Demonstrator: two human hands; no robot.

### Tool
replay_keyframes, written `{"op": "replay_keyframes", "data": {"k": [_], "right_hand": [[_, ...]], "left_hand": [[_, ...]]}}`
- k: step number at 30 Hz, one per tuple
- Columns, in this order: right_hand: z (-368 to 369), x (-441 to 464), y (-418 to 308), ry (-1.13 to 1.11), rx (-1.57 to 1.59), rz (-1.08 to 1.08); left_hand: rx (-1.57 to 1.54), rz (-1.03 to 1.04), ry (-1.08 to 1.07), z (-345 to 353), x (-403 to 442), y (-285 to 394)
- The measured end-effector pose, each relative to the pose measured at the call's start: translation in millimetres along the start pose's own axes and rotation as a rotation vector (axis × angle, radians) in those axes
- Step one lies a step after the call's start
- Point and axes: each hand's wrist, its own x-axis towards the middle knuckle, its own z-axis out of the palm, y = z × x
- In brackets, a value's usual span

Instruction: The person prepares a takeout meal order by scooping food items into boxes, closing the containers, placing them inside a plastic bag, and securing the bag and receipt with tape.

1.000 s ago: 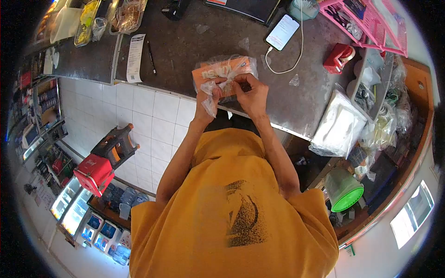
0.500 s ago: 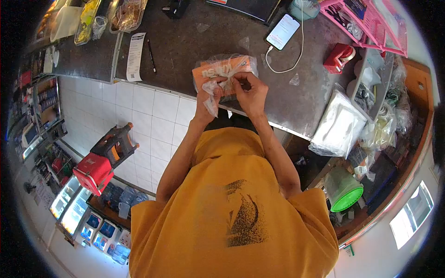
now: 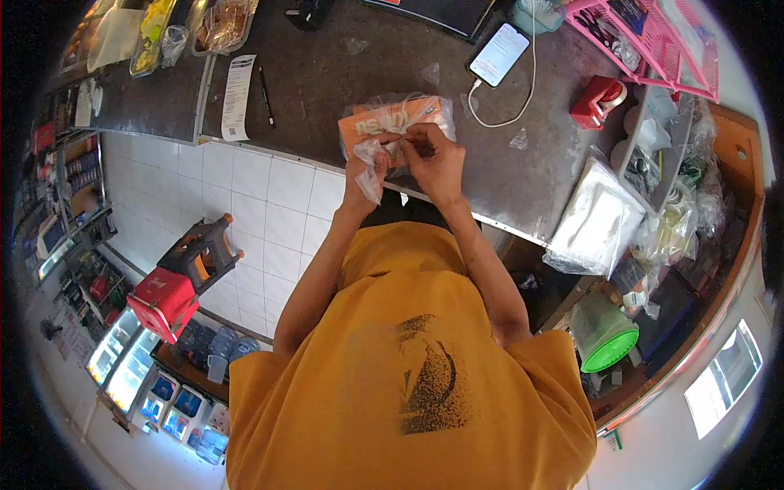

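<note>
An orange box with white lettering (image 3: 365, 126) lies inside a clear plastic bag (image 3: 445, 114) near the front edge of the dark counter. My left hand (image 3: 364, 175) is closed around the gathered end of the bag, and a crumpled tail of plastic hangs over its fingers. Close beside it, my right hand (image 3: 437, 163) pinches at the same gathered plastic above the box. Both hands nearly meet over the box's near side and cover part of it. Exactly what the right fingertips grip is too small to see.
On the counter lie a receipt (image 3: 238, 98), a pen (image 3: 267, 97), a charging phone (image 3: 499, 55) and a red tape dispenser (image 3: 599, 103). To the right are a stack of plastic bags (image 3: 597, 219) and a pink basket (image 3: 637, 41). Food trays (image 3: 222, 27) stand at the far left.
My right hand has shifted slightly left, closer to my left hand, its fingers still at the gathered plastic. The left hand and the box stay nearly in place.
</note>
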Motion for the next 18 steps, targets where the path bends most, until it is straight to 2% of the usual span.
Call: {"op": "replay_keyframes", "data": {"k": [5,13,18], "right_hand": [[-6.0,-1.0,-6.9,0.114,-0.013,-0.02],[-4.7,-1.2,-3.8,0.077,-0.062,-0.055],[-6.8,-3.4,-10.1,0.068,-0.069,-0.029]], "left_hand": [[0.15,0.045,0.024,-2.1,2.1,1.9],[0.194,0.127,0.064,0.4,5.0,-0.1],[0.102,0.023,0.039,1.5,3.0,5.2]]}}
